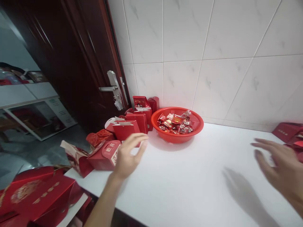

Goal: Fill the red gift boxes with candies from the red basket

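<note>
My left hand (129, 155) is over the white table, its thumb and fingers apart with nothing between them. Just left of it stands a red gift box (105, 155) with a flap top, and behind the fingers is an upright red box (126, 130). My right hand (278, 164) hovers at the right, slightly blurred, fingers spread and holding nothing. A dark red box (287, 131) lies beyond it by the wall. Between the hands and farther back, a red plastic basket (176, 138) holds several wrapped candies (175, 122).
The white tabletop (189, 176) runs along a tiled wall (182, 75). Several more red boxes (142, 111) crowd the left back. A dark wooden door (87, 63) with a metal handle (107, 89) stands at left. Large red bags (38, 195) fill the near left corner.
</note>
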`<state>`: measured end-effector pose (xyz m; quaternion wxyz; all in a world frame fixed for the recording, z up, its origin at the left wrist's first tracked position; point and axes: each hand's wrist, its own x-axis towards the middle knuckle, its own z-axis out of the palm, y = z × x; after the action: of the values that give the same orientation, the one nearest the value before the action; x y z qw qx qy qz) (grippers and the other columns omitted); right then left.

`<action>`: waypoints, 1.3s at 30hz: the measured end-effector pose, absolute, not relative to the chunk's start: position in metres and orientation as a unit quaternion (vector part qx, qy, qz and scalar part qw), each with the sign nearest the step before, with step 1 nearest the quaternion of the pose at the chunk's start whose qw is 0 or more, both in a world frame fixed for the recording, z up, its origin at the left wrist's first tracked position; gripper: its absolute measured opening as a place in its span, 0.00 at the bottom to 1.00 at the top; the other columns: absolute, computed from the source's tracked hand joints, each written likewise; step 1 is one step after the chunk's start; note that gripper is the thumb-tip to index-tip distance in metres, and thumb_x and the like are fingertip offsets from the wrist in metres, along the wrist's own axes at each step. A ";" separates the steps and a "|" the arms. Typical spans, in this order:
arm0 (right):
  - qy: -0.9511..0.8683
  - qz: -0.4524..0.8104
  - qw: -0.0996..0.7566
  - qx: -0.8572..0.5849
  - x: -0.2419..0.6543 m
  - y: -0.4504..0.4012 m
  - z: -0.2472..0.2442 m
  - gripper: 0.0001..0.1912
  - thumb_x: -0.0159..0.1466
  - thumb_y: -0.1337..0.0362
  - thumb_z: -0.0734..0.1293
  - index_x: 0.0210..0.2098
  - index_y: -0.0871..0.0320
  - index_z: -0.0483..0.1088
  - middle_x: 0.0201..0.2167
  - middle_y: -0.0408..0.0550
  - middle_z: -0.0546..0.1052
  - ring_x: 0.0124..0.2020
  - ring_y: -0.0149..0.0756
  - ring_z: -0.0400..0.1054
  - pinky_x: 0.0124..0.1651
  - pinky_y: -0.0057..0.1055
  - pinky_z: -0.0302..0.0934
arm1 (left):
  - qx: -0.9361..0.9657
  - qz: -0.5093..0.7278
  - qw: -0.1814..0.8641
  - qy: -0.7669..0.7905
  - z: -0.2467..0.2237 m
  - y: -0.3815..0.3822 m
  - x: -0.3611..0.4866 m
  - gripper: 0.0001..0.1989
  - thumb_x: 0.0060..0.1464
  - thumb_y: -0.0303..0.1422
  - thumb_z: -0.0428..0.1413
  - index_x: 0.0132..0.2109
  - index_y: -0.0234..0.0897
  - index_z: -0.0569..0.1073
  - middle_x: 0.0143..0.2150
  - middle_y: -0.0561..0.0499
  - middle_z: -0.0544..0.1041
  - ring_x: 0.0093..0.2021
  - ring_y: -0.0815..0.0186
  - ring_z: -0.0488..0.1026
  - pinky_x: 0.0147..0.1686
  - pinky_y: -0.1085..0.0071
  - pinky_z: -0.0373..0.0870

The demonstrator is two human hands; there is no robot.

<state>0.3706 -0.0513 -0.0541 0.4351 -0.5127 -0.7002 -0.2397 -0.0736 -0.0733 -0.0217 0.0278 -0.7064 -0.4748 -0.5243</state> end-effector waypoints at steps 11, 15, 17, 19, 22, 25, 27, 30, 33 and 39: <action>-0.829 -0.095 0.416 -0.361 0.279 -0.060 -0.111 0.10 0.68 0.69 0.60 0.44 0.51 0.71 0.45 0.48 0.79 0.48 0.42 0.74 0.43 0.38 0.71 | -0.539 -0.439 0.105 -0.711 -0.008 -0.073 -0.179 0.15 0.53 0.39 0.54 0.42 0.38 0.80 0.48 0.45 0.80 0.45 0.54 0.78 0.51 0.59 0.74; -0.826 -0.078 0.423 -0.363 0.280 -0.064 -0.113 0.10 0.68 0.69 0.60 0.43 0.51 0.70 0.45 0.49 0.79 0.46 0.42 0.74 0.41 0.37 0.72 | -0.588 -0.354 0.142 -0.713 -0.007 -0.032 -0.169 0.18 0.53 0.34 0.51 0.47 0.40 0.81 0.58 0.42 0.74 0.59 0.48 0.70 0.61 0.54 0.65; -0.827 -0.072 0.425 -0.362 0.279 -0.065 -0.113 0.10 0.68 0.70 0.60 0.43 0.51 0.70 0.44 0.49 0.79 0.46 0.42 0.74 0.41 0.37 0.73 | -0.591 -0.341 0.153 -0.714 -0.008 -0.014 -0.170 0.17 0.53 0.33 0.52 0.45 0.40 0.82 0.60 0.41 0.73 0.63 0.46 0.66 0.63 0.51 0.63; -0.828 -0.066 0.425 -0.359 0.278 -0.066 -0.115 0.10 0.68 0.71 0.60 0.43 0.51 0.70 0.44 0.49 0.79 0.46 0.42 0.74 0.41 0.38 0.73 | -0.603 -0.332 0.142 -0.712 -0.008 0.000 -0.173 0.16 0.52 0.33 0.52 0.42 0.41 0.83 0.58 0.42 0.75 0.62 0.45 0.66 0.63 0.51 0.62; -0.830 -0.060 0.425 -0.356 0.278 -0.067 -0.117 0.10 0.68 0.71 0.60 0.42 0.51 0.70 0.44 0.49 0.79 0.46 0.43 0.74 0.40 0.38 0.74 | -0.633 -0.320 0.110 -0.696 -0.003 0.010 -0.173 0.14 0.51 0.34 0.51 0.36 0.41 0.83 0.51 0.43 0.79 0.55 0.47 0.72 0.60 0.52 0.65; -0.831 -0.054 0.423 -0.356 0.278 -0.066 -0.119 0.11 0.68 0.72 0.60 0.42 0.51 0.70 0.44 0.50 0.79 0.47 0.43 0.74 0.40 0.38 0.74 | -0.655 -0.335 0.085 -0.672 0.001 0.012 -0.165 0.14 0.50 0.36 0.52 0.32 0.42 0.83 0.47 0.44 0.80 0.50 0.50 0.75 0.56 0.55 0.69; -0.831 -0.051 0.422 -0.359 0.278 -0.066 -0.119 0.11 0.68 0.72 0.60 0.42 0.51 0.70 0.45 0.50 0.79 0.47 0.42 0.74 0.40 0.38 0.74 | -0.666 -0.354 0.055 -0.654 0.003 0.010 -0.158 0.14 0.49 0.38 0.53 0.31 0.43 0.83 0.49 0.44 0.79 0.51 0.50 0.74 0.53 0.57 0.71; -0.828 -0.049 0.425 -0.362 0.279 -0.064 -0.118 0.11 0.68 0.72 0.60 0.42 0.51 0.70 0.44 0.50 0.79 0.46 0.42 0.74 0.40 0.37 0.74 | -0.688 -0.372 -0.028 -0.622 0.004 0.004 -0.145 0.14 0.48 0.41 0.54 0.31 0.43 0.83 0.57 0.45 0.76 0.54 0.49 0.73 0.53 0.56 0.72; -0.826 -0.042 0.429 -0.363 0.279 -0.063 -0.118 0.11 0.68 0.72 0.60 0.42 0.51 0.69 0.44 0.50 0.79 0.46 0.42 0.74 0.40 0.37 0.74 | -0.706 -0.383 -0.117 -0.584 0.003 -0.004 -0.130 0.14 0.50 0.42 0.55 0.36 0.44 0.84 0.57 0.46 0.78 0.56 0.49 0.74 0.56 0.55 0.70; -0.822 -0.016 0.440 -0.361 0.273 -0.059 -0.115 0.12 0.67 0.73 0.60 0.42 0.51 0.70 0.42 0.49 0.79 0.44 0.40 0.75 0.40 0.36 0.73 | -0.724 -0.412 -0.175 -0.524 0.000 -0.021 -0.093 0.16 0.52 0.41 0.59 0.45 0.42 0.84 0.49 0.44 0.83 0.49 0.53 0.78 0.51 0.61 0.75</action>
<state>0.2727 -0.0594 -0.1154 0.4398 -0.3612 -0.8221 -0.0159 -0.0927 -0.0209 0.0004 -0.1755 -0.7240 -0.5244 -0.4124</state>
